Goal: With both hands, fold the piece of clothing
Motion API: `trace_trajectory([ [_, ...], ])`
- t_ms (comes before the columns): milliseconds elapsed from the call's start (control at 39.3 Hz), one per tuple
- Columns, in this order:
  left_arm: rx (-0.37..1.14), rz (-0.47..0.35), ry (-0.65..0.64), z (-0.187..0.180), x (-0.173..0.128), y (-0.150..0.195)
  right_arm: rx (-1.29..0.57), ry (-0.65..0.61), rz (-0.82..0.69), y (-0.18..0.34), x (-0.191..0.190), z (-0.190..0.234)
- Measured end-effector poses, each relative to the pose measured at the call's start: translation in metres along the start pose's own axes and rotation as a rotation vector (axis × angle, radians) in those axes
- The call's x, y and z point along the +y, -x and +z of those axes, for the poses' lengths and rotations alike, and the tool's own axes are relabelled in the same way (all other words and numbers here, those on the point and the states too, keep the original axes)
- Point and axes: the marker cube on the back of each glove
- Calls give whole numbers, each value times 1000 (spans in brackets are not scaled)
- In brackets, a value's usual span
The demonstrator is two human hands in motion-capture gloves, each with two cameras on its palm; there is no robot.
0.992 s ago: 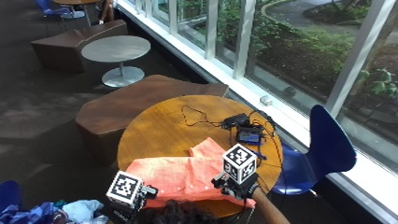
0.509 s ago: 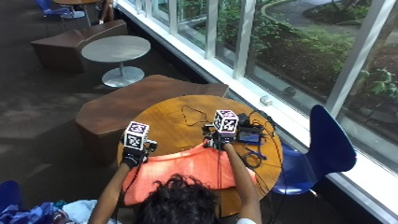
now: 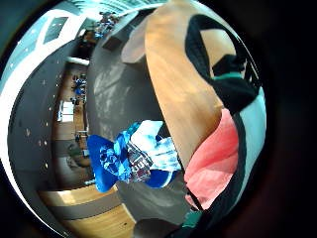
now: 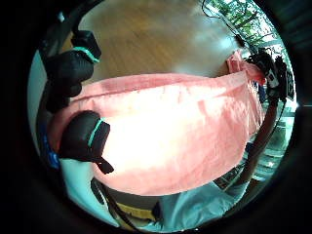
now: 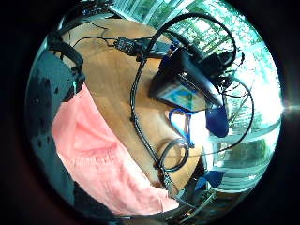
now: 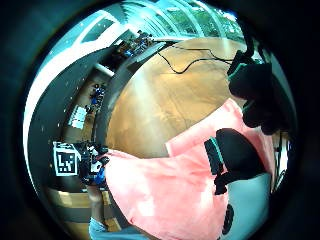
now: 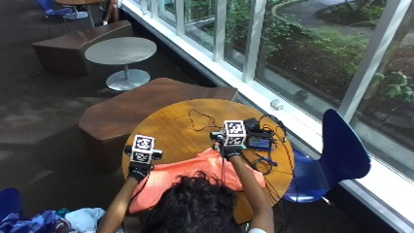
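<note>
On the round table (image 7: 175,127), both the left hand (image 7: 138,171) and right hand (image 7: 232,151) pinch the coral-pink garment (image 7: 187,175), spread flat and wrinkled toward six o'clock.

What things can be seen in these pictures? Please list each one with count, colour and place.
garment: one, salmon pink, spread on the near part of the round table, both far corners held
round table: one, wooden brown, in front of the person
black device: one, with a blue screen, on the table's window side, among black cables
chair: one, blue, beside the table near the window
small round table: one, grey, further back
bench: one, brown, behind the round table
left hand: one, black glove, pinches the garment's corner
right hand: one, black glove, pinches the other corner
</note>
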Motion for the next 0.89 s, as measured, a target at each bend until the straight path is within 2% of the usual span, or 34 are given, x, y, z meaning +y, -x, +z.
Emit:
trace_trajectory([
  [76,-51,-23,-89,9,-6,8,-23,-65,11,-13,5,1],
  [204,-64,-33,-272,0,36,1,48,-184,147,-34,86,-21],
  [331,18,-25,-301,-4,77,-14,155,-208,352,-53,155,-33],
  [433,116,-21,-319,5,87,-28,261,-166,536,-75,192,-35],
  [534,124,-31,-208,21,96,-31,234,-13,642,-82,212,-28],
  [611,118,-34,-74,41,95,-32,172,126,681,-85,214,-11],
  [662,115,-26,14,54,93,-32,135,168,697,-86,210,0],
  [763,125,10,120,66,96,-32,66,118,720,-89,199,16],
  [890,194,44,163,80,91,-32,-40,6,723,-90,187,24],
])
